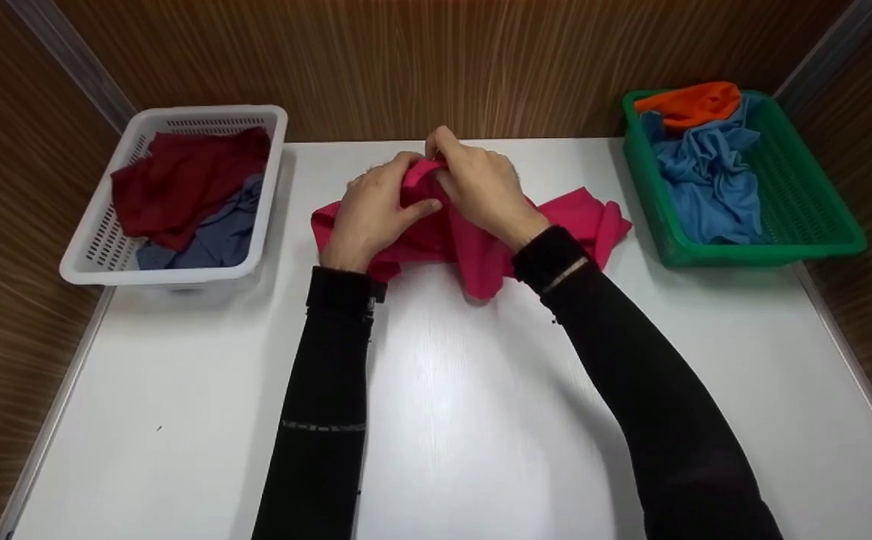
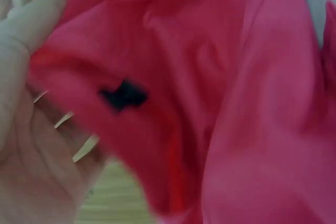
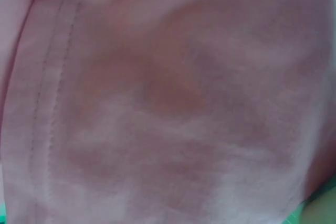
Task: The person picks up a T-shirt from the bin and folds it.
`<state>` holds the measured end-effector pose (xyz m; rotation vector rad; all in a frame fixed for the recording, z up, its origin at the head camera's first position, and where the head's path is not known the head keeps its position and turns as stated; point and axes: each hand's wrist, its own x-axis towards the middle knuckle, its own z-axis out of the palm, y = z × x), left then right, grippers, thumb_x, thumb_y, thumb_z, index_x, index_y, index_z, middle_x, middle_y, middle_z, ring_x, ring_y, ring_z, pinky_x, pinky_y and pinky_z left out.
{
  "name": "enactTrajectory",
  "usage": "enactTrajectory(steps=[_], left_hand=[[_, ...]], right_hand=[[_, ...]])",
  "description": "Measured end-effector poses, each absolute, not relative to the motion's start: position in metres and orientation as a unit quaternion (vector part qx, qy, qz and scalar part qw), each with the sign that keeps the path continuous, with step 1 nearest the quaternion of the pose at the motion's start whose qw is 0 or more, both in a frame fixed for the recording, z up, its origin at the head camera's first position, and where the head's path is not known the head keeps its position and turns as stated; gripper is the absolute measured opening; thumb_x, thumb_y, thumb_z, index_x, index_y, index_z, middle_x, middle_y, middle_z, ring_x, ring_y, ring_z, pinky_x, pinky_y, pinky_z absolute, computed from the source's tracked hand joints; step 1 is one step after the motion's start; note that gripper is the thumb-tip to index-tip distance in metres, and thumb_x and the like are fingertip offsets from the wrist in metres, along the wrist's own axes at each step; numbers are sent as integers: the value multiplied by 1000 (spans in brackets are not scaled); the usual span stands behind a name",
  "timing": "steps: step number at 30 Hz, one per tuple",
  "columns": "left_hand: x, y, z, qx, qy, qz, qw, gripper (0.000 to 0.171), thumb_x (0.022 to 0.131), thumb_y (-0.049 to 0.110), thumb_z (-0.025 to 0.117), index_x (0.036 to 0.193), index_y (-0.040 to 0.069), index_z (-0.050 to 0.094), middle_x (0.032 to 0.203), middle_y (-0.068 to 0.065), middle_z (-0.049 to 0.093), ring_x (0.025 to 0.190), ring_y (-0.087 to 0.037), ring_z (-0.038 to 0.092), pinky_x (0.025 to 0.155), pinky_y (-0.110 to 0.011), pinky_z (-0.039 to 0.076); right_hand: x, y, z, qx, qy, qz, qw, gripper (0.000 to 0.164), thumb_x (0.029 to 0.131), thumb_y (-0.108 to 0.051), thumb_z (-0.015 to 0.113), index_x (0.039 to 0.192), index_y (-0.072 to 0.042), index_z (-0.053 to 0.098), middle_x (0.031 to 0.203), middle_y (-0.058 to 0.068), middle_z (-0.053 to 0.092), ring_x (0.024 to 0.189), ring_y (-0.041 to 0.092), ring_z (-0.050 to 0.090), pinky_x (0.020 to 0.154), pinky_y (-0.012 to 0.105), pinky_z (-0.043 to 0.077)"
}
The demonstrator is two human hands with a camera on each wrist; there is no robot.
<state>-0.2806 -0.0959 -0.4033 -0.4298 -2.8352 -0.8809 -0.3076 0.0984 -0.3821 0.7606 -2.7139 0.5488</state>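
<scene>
Between the left hand (image 1: pixel 376 210) and the right hand (image 1: pixel 485 184), a raised fold of the pink garment (image 1: pixel 473 251) is held, so no gap is left between either hand and the cloth. The garment's long axis is set from left to right, roughly along the far edge of the bench (image 1: pixel 436 420); only a short stretch is shown past the left hand, while a longer end is spread beyond the right hand, toward the far right corner. A narrow flap is hung between the wrists, pointed at the near edge.

By the left hand an edge of the garment is grasped loosely, the thumb spread wide on one side and the fingers placed behind. A black label (image 2: pixel 125 96) is seen near that palm. By the right hand the fold is pinched with bent fingers; how firmly cannot be told, since the right wrist view is filled by cloth with a stitched hem (image 3: pixel 58 103).

Farther out, the far left corner of the bench is taken up by a white basket (image 1: pixel 275 187), in which a dark red cloth (image 1: pixel 188 184) is laid over a blue-grey cloth (image 1: pixel 214 232). The far right corner is occupied by a green basket (image 1: pixel 751 256), in which an orange cloth (image 1: pixel 695 103) is placed at the back edge, beside a crumpled blue cloth (image 1: pixel 710 180)
</scene>
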Motion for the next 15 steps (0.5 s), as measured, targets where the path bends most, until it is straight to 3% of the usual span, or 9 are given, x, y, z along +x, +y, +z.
enactTrajectory(steps=[3, 6, 11, 15], left_hand=[[-282, -90, -405, -147, -940, -288, 110, 39, 97, 46, 74, 128, 25, 63, 106, 0, 76, 97, -20, 67, 92, -42, 49], [-283, -91, -404, -139, -937, -287, 141, 20, 101, 38, 72, 113, 23, 67, 88, -1, 72, 82, -19, 62, 80, -39, 47], [-283, -102, -401, -102, -936, -300, 152, 9, 102, 26, 69, 111, 25, 69, 94, 1, 78, 87, -16, 69, 81, -40, 53], [-284, -111, -402, -83, -938, -302, 149, 13, 102, 21, 68, 114, 25, 69, 102, -1, 80, 93, -21, 73, 84, -45, 56]], right_hand=[[-302, 103, -381, 267, -930, 220, 126, 19, 108, -24, 57, 126, -20, 52, 90, 6, 73, 67, 16, 56, 61, 32, 47], [-299, 113, -381, 268, -926, 247, 104, 28, 106, -34, 63, 128, -22, 51, 101, 3, 75, 72, 15, 62, 65, 31, 48], [-300, 142, -384, 257, -927, 273, -24, 52, 93, -48, 78, 135, -33, 52, 109, -5, 72, 90, 15, 69, 78, 36, 53], [-304, 169, -387, 264, -925, 246, -120, 39, 94, -35, 80, 127, -28, 60, 106, -3, 69, 97, 18, 65, 85, 37, 52]])
